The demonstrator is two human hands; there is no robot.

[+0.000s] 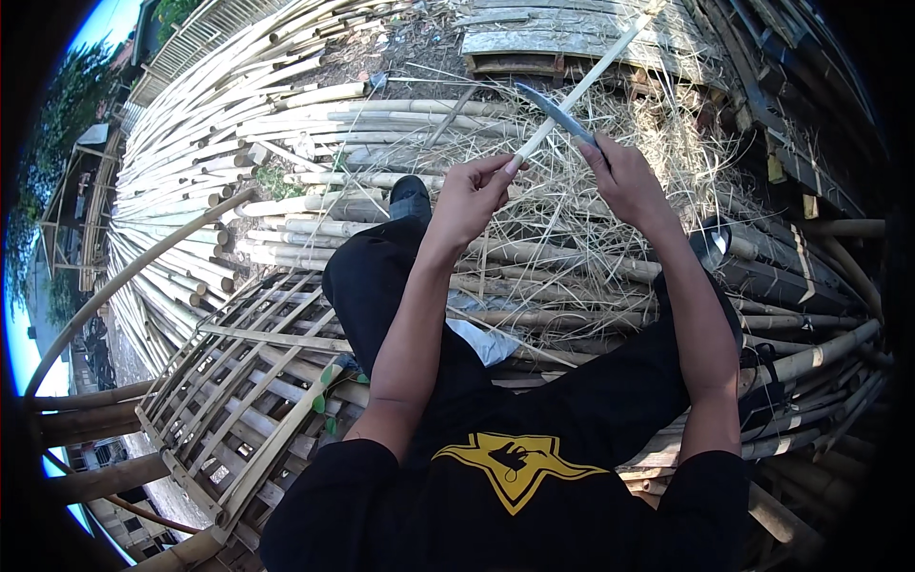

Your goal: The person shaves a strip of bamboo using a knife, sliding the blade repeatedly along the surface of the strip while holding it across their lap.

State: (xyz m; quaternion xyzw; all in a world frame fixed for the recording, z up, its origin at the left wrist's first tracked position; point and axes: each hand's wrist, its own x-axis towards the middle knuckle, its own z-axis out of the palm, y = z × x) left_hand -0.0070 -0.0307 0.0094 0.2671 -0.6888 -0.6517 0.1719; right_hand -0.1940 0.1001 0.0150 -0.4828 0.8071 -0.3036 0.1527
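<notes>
A long pale bamboo strip slants up and to the right in front of me. Its near end is pinched between the thumb and fingers of my left hand. My right hand is wrapped round the handle of a knife, and the fist hides most of that handle. The dark blade crosses the strip a little beyond my left fingertips, its tip pointing up and left. Whether the edge bites into the strip I cannot tell. Thin loose bamboo shavings lie tangled below both hands.
Stacked bamboo poles spread to the left and under my legs. A wooden slatted platform stands at the far side. Beside my left leg is a woven bamboo lattice. A white plastic piece lies between my legs. Dark timber rises at the right.
</notes>
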